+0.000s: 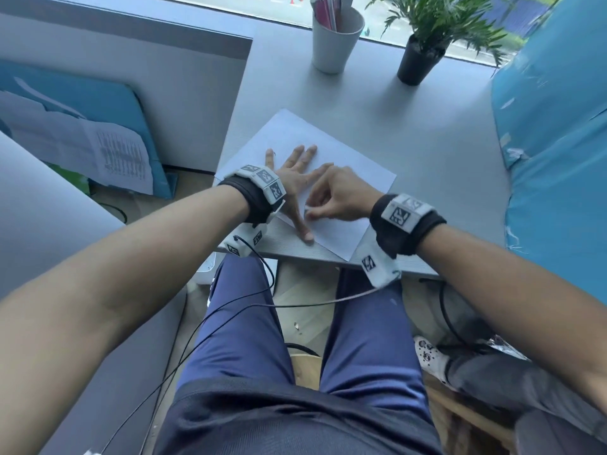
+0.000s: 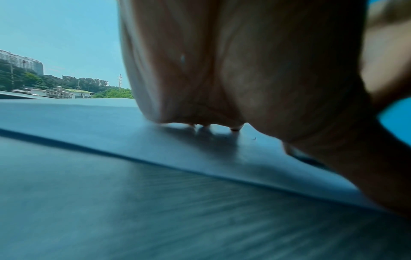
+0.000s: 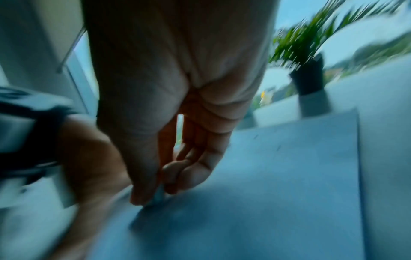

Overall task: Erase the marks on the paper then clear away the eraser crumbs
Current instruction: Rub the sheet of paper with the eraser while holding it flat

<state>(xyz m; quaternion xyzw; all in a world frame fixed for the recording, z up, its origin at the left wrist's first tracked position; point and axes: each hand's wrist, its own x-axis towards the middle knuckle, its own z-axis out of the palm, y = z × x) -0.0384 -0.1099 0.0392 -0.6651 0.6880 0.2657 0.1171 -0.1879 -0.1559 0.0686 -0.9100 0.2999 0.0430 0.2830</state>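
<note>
The paper [image 1: 315,178] lies at an angle near the front edge of the grey desk [image 1: 427,142], one corner reaching almost to that edge. The left hand [image 1: 295,182] is spread flat on its left part, fingers straight and pointing away, thumb stretched toward the near edge; that looks meant to pin the sheet so it cannot slide or wrinkle under rubbing. The right hand [image 1: 335,198] crosses in just beside it, thumb and fingertips pinching a small pale eraser [image 1: 308,211] whose lower end meets the paper close to the left thumb (the right wrist view is smeared, which suggests fast strokes). Gripping it low and between the fingertips probably gives firm pressure on a small spot. A few tiny dark specks lie on the sheet in the wrist views; whether they are crumbs or marks cannot be told. The erasing step seems to be in hand, the sweeping not yet begun. A white pen cup [image 1: 336,41] and potted plant [image 1: 423,50] stand well apart at the far edge.
</note>
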